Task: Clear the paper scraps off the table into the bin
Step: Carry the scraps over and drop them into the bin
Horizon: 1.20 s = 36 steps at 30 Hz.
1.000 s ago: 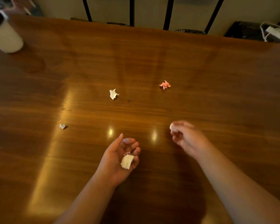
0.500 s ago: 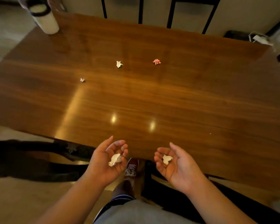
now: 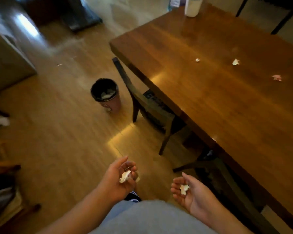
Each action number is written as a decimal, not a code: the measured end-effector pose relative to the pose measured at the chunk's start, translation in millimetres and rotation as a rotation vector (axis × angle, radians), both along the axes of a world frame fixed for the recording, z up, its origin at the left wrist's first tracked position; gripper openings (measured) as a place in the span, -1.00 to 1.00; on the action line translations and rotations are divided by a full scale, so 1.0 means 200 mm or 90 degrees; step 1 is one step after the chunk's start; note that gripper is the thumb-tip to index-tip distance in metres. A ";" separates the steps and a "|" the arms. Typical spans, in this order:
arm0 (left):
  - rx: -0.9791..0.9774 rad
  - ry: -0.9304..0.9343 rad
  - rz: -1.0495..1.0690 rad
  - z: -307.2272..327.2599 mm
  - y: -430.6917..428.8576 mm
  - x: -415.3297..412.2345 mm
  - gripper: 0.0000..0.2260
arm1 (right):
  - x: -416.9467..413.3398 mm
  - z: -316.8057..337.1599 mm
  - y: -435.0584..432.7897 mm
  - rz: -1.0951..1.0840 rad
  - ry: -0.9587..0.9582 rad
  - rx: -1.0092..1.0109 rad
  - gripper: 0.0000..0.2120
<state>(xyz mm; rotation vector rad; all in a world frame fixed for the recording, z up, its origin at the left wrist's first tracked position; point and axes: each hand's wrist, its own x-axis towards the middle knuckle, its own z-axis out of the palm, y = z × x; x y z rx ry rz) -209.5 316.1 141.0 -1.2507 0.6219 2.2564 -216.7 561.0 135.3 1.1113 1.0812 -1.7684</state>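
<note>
Here, palm-up, left hand (image 3: 114, 183) curls round cream scrap (image 3: 125, 176), right hand (image 3: 194, 194) round white scrap (image 3: 184, 189).

No writing, label or number can be read anywhere.

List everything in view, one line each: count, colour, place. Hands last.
table: one, brown wood, right side.
white scraps: two, white, on the table.
pink scrap: one, pink, on the table.
bin: one, dark-lined, floor left of the table.
chair: one, dark wood, tucked under the table.
container: one, white, table's far corner.
left-hand scrap: one, white, in the left palm.
right-hand scrap: one, white, in the right palm.
left hand: one, cupped round its scrap.
right hand: one, palm up, cupping its scrap.
</note>
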 end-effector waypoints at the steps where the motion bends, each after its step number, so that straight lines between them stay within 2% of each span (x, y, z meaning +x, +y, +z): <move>1: -0.014 -0.010 0.035 -0.01 -0.09 0.05 -0.80 | -0.03 -0.02 -0.09 0.035 0.003 0.002 -0.67; 6: -0.055 -0.048 0.212 -0.09 -0.61 0.33 -0.79 | -0.18 -0.06 -0.68 0.212 0.056 0.000 -0.70; 11: -0.058 -0.081 0.351 -0.17 -1.18 0.57 -0.80 | -0.31 -0.06 -1.48 0.369 0.129 0.005 -0.71; 16: -0.071 -0.098 0.389 -0.21 -1.73 0.67 -0.81 | -0.42 -0.06 -2.20 0.417 0.125 -0.011 -0.74; 20: -0.071 -0.079 0.387 -0.21 -2.07 0.64 -0.82 | -0.53 -0.08 -2.51 0.429 0.134 0.002 -0.73; 27: -0.051 -0.032 0.391 -0.23 -2.49 0.21 -0.82 | -0.83 -0.17 -2.67 0.393 0.112 0.069 -0.70; 36: -0.078 0.062 0.315 -0.19 -3.01 -0.76 -0.75 | -1.50 -0.38 -2.88 0.357 0.063 0.143 -0.70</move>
